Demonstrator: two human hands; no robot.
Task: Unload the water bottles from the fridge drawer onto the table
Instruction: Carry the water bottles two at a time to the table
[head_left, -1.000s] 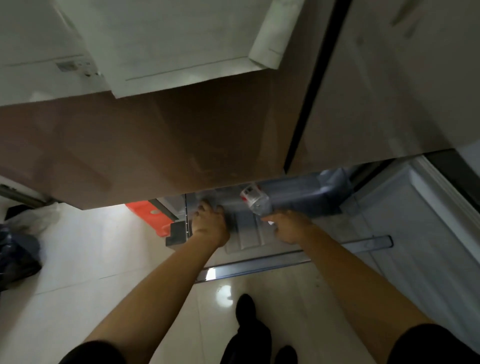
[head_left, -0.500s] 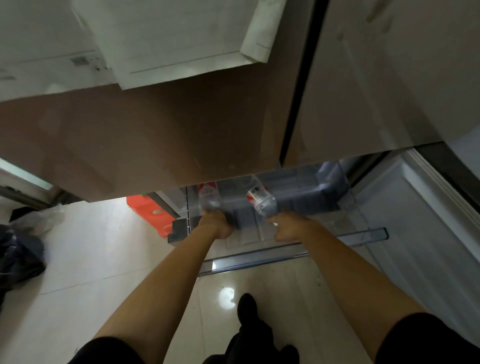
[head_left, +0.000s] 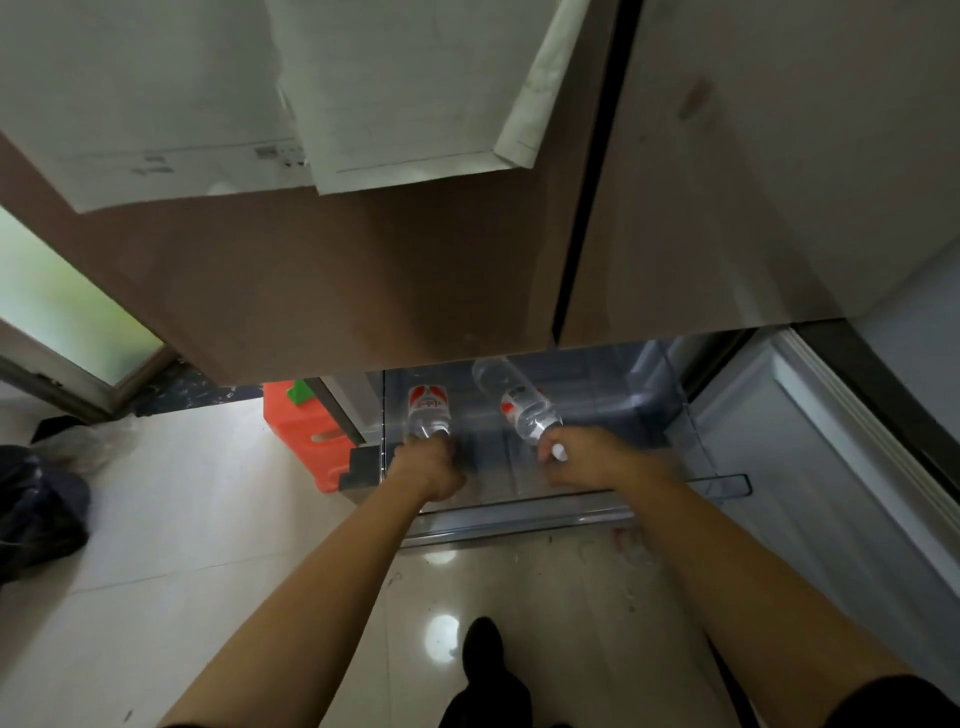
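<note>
A person leans over an open fridge drawer (head_left: 571, 512), each hand closed around the neck end of a clear plastic water bottle. The left hand (head_left: 428, 470) grips the left bottle (head_left: 428, 410), which points away from the camera, its red-and-white label facing up. The right hand (head_left: 587, 460) grips the right bottle (head_left: 519, 400), whose white cap shows between the fingers; its body angles up and to the left, its far end reaching under the edge of the fridge doors (head_left: 363, 270) above. This bottle also carries a red-and-white label around its middle. Both bottles are transparent and ribbed, held over the drawer's clear, grey-tinted interior, near each other but not touching. The drawer's front rail runs just below the person's wrists. An orange plastic stool (head_left: 304, 436) stands on the pale tiled floor (head_left: 182, 545) to the left of the drawer, and a dark shoe (head_left: 483, 644) shows between the outstretched forearms.
</note>
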